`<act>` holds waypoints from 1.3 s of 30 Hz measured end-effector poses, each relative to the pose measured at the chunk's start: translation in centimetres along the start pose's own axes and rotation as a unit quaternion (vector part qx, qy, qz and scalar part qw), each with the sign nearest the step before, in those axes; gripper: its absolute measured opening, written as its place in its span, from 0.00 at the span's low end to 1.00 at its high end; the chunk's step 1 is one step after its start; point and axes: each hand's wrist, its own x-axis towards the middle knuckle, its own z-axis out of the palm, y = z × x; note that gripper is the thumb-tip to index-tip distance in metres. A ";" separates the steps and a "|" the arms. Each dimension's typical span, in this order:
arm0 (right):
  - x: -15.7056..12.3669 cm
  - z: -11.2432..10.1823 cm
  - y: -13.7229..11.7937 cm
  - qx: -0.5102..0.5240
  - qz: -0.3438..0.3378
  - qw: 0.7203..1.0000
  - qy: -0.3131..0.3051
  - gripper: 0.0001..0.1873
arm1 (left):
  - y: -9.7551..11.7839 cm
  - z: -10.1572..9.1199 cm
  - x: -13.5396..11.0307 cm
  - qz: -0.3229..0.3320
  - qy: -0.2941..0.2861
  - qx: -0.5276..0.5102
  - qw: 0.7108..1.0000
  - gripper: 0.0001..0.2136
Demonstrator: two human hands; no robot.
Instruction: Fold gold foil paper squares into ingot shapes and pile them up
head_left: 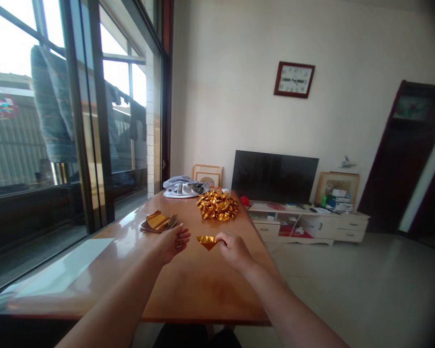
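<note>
Pinched at its right corner by my right hand is a folded piece of gold foil paper, a triangle with its point down, held above the table. My left hand hovers to the left of it, apart from the foil, palm turned inward and fingers loosely bent, with nothing seen in them. Just beyond my left hand lies a stack of gold and brown paper sheets. Farther back is a heap of shiny folded gold foil pieces.
The glossy wooden table stretches ahead, with a pale sheet on its left side. Folded grey clothes lie at the far end. Windows line the left; a television on a white cabinet stands beyond the table.
</note>
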 end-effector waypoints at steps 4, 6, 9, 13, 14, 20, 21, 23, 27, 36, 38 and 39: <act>1.8 1.9 2.5 -0.009 0.001 1.000 0.010 0.15 | 0.0 -0.2 3.0 0.009 0.026 0.020 0.999 0.11; 2.8 2.6 3.7 -0.014 0.002 1.000 0.017 0.16 | -0.1 0.2 4.3 0.024 0.018 0.035 0.999 0.16; 4.3 3.5 5.3 -0.018 -0.001 1.000 0.026 0.17 | -0.2 1.0 5.6 0.052 -0.003 0.056 0.997 0.23; 5.6 4.7 7.0 -0.017 -0.008 1.000 0.025 0.18 | -1.0 1.8 6.9 0.120 -0.042 0.112 0.986 0.25; 5.7 5.0 7.3 -0.019 -0.012 1.000 0.021 0.18 | -1.4 1.9 7.1 0.136 -0.049 0.111 0.983 0.24; 4.9 6.6 8.1 -0.024 -0.024 0.999 -0.002 0.19 | -3.3 1.6 8.0 0.145 -0.040 0.099 0.984 0.15; 4.8 6.8 8.2 -0.018 -0.023 1.000 -0.006 0.20 | -3.5 1.6 8.1 0.138 -0.035 0.102 0.984 0.14; 4.6 7.0 8.3 -0.004 -0.020 1.000 -0.008 0.22 | -3.6 1.7 8.1 0.137 -0.015 0.107 0.985 0.12; 4.3 7.1 8.3 0.029 0.027 0.999 0.022 0.25 | -4.0 1.7 8.5 0.163 0.023 0.138 0.977 0.11; 3.0 7.1 7.4 0.167 0.195 0.966 0.018 0.11 | -4.4 1.8 8.6 0.240 0.075 0.229 0.940 0.11; 3.1 7.3 7.7 0.168 0.204 0.964 0.027 0.06 | -4.5 2.0 8.5 0.251 0.070 0.248 0.933 0.11; 3.2 7.3 7.8 0.166 0.206 0.964 0.030 0.05 | -4.6 2.0 8.5 0.257 0.068 0.264 0.927 0.10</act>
